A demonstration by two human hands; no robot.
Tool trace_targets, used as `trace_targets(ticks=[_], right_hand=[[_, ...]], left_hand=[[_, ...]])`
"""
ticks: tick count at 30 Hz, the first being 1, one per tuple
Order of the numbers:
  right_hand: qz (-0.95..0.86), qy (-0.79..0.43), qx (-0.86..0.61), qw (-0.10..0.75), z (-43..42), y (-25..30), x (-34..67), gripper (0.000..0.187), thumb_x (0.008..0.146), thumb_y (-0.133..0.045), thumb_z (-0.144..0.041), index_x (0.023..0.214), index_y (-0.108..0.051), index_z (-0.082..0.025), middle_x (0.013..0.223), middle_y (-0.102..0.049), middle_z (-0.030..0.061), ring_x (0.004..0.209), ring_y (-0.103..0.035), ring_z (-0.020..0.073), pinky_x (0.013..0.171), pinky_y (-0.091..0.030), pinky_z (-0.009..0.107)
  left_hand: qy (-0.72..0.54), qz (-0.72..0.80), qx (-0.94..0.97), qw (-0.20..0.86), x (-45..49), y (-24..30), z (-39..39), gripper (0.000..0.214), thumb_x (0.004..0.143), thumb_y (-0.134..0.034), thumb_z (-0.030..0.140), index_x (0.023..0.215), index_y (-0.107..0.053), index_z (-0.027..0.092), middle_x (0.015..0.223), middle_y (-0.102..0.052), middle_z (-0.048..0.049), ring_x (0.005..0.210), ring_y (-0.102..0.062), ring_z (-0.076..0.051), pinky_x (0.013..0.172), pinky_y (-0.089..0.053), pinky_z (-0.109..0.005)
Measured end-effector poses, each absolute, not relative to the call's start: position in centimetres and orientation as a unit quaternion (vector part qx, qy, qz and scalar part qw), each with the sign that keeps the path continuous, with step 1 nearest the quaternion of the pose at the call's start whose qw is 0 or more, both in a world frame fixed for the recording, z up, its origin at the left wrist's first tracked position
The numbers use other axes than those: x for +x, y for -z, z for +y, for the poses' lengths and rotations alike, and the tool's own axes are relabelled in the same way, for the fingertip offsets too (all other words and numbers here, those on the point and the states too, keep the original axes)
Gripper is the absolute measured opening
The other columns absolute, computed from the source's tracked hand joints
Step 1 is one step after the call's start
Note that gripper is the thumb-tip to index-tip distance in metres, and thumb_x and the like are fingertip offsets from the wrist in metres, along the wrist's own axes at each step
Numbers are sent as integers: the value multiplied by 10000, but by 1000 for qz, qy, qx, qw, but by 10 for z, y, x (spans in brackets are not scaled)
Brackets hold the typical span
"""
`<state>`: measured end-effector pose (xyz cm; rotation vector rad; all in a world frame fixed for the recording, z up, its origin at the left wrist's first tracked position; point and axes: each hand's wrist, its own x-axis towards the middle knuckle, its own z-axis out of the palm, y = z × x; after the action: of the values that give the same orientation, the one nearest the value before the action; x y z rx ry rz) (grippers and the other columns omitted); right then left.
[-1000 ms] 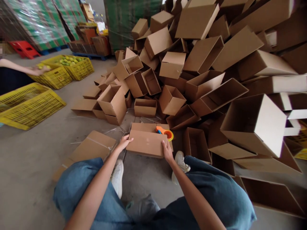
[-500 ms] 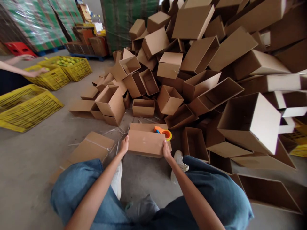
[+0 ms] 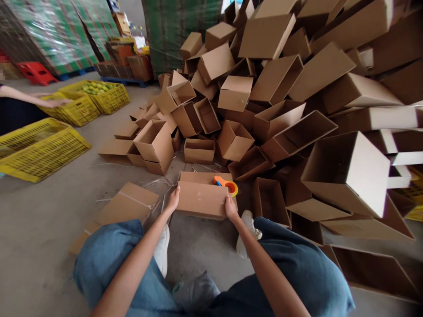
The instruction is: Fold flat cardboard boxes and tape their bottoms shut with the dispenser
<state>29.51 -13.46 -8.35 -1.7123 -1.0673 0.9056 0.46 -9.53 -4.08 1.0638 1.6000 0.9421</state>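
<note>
Between my hands is a brown cardboard box (image 3: 202,197), its plain side facing me. My left hand (image 3: 173,199) grips its left edge, and my right hand (image 3: 231,206) grips the right one, fingers partly hidden behind the cardboard. Just behind the box lies another piece of cardboard (image 3: 194,177). An orange tape dispenser (image 3: 226,185) with a yellow-rimmed roll rests there, close to my right hand. Left of my left hand, flattened cardboard (image 3: 127,203) with a pale strap across it lies on the floor.
A large heap of open cardboard boxes (image 3: 235,92) fills the front and right. At left stand yellow crates (image 3: 49,147), one holding green-yellow fruit (image 3: 95,87). Another person's arm (image 3: 39,100) reaches to a crate. A red stool (image 3: 37,73) and green wrapped stacks stand behind.
The whole view has shifted slightly. My hands keep their hold on the box, which looks nearly unmoved. The other person's hand at the crates has shifted a little.
</note>
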Motion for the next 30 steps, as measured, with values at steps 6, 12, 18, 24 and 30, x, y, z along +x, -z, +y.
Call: trace_targets(ticks=[6,12,18,24,30], right_hand=[[-413,-380,-734,382,-141,75,291,987,815,-245,-854,1384,-570,-115,1218,-673,213,1242,-561,397,1063,-363,540],[-422,-376,-728,387,-142,68,288,1005,804,-233,-867,1389,-563,-120,1297,-641,188,1288,-533,367,1075,-375,481],[-423,-371,-726,395,-143,68,288,1038,791,-206,-879,1371,-577,-102,1327,-622,191,1309,-510,376,1080,-371,486],[-414,-367,-731,399,-142,70,288,1011,790,-226,-877,1372,-581,-130,1326,-630,166,1315,-509,363,1099,-360,469],[-420,-366,-728,399,-143,69,288,1024,788,-209,-880,1367,-586,-123,1331,-625,170,1311,-509,373,1097,-358,486]], left_hand=[[-396,661,445,456,4,40,-100,464,914,-480,526,1111,-701,169,1299,-680,-127,1353,-499,-301,1096,-395,-349],[-395,674,434,449,4,46,-99,480,917,-453,545,1078,-699,165,1275,-688,-150,1322,-531,-315,1093,-395,-368],[-391,682,415,459,2,46,-96,458,904,-466,537,1010,-717,169,1208,-719,-161,1297,-553,-338,1070,-422,-372],[-382,670,402,494,2,44,-90,460,918,-451,517,1023,-717,157,1128,-757,-129,1211,-625,-310,1014,-486,-387],[-380,674,396,494,3,47,-88,447,933,-410,462,1006,-713,141,1156,-742,-157,1194,-638,-317,1021,-478,-407]])
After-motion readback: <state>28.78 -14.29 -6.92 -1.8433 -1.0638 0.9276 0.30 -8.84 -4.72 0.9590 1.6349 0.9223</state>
